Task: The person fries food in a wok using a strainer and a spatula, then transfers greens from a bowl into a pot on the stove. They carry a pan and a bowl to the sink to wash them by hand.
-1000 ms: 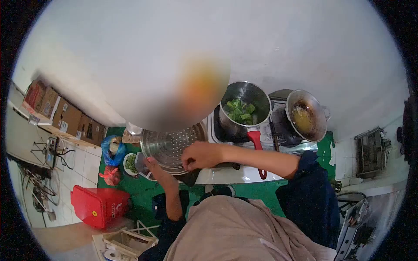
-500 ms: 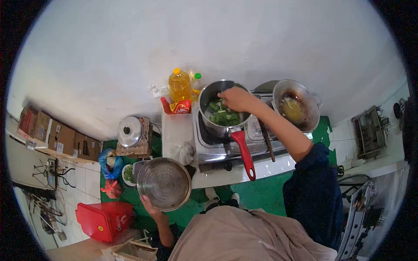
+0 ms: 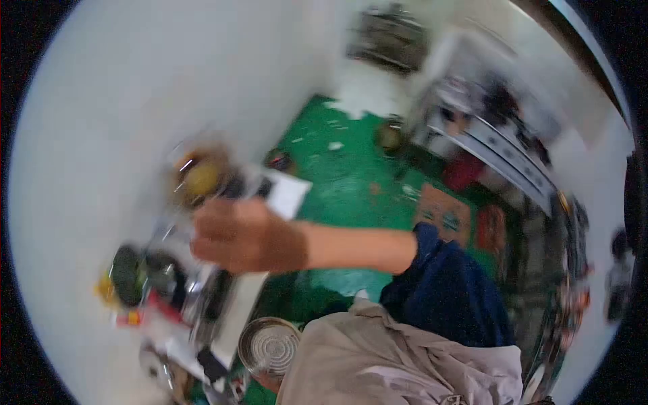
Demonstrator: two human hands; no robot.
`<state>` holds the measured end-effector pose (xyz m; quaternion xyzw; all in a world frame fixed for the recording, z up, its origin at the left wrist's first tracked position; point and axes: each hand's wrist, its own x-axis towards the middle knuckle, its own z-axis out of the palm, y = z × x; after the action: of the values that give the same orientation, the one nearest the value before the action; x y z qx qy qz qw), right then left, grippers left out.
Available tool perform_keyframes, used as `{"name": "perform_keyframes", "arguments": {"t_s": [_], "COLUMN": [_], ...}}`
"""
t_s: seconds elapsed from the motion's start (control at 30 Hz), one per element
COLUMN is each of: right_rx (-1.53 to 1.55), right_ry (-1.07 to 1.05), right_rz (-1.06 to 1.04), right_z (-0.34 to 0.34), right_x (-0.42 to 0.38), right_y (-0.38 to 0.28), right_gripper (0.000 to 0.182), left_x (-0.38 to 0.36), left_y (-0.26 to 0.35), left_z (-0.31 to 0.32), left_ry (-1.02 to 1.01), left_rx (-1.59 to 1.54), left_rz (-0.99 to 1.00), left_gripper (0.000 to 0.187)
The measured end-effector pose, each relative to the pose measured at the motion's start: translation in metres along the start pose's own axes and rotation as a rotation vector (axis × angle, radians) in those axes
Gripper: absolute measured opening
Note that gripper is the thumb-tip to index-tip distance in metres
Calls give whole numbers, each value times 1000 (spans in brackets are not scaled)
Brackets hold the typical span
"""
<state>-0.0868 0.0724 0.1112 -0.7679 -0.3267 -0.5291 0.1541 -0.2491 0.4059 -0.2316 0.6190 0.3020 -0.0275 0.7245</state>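
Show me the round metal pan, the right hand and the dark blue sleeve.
Round metal pan point(image 3: 272, 346): head view, on its ringed base.
Right hand point(image 3: 237, 235): head view, middle of the blurred hand.
Dark blue sleeve point(image 3: 449, 297): head view, middle of the cloth.

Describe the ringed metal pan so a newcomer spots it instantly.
Find the beige clothing at the bottom of the view, below the green floor. Just left of it is a round metal pan. Concentric rings mark its bare inside, whereas the wok farther up, beyond the right hand, holds something yellow.
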Motion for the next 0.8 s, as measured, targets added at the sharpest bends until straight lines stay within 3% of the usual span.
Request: {"name": "perform_keyframes", "arguments": {"t_s": [0.03, 0.1, 0.2, 0.23, 0.33, 0.47, 0.57, 0.6, 0.63, 0.8], "right_rx": [-27, -9, -54, -220, -297, -650, -822, -950, -1076, -1363], "right_ry": [-53, -334, -212, -364, -381, -173, -115, -53, 2, 396], "right_rz": [34, 341, 746, 741, 1091, 1268, 1550, 1542, 1529, 1981], "right_z": [-44, -105, -182, -224, -291, -384, -438, -459, -477, -532], "right_x": [-21, -89, -168, -176, -255, -352, -375, -398, -418, -431], "right_y": [8, 7, 18, 19, 29, 29, -29, -41, -60, -190], "right_gripper": [19, 25, 44, 57, 56, 45, 39, 37, 36, 32], "left_x": [-6, -16, -33, -40, -61, -100, -127, -144, -169, -319], "left_y": [-1, -10, -15, -17, -30, -60, -91, -103, -112, -147], "left_z": [30, 88, 181, 213, 320, 457, 538, 574, 605, 693], "left_ry": [-66, -185, -359, -425, -640, -959, -1198, -1292, -1368, -1630], "left_rx": [22, 69, 132, 149, 229, 309, 343, 345, 368, 549], "left_rz": [-9, -11, 4, 9, 14, 15, -23, -33, -54, -76], "left_gripper": [50, 51, 53, 54, 55, 58, 59, 60, 61, 64]}}
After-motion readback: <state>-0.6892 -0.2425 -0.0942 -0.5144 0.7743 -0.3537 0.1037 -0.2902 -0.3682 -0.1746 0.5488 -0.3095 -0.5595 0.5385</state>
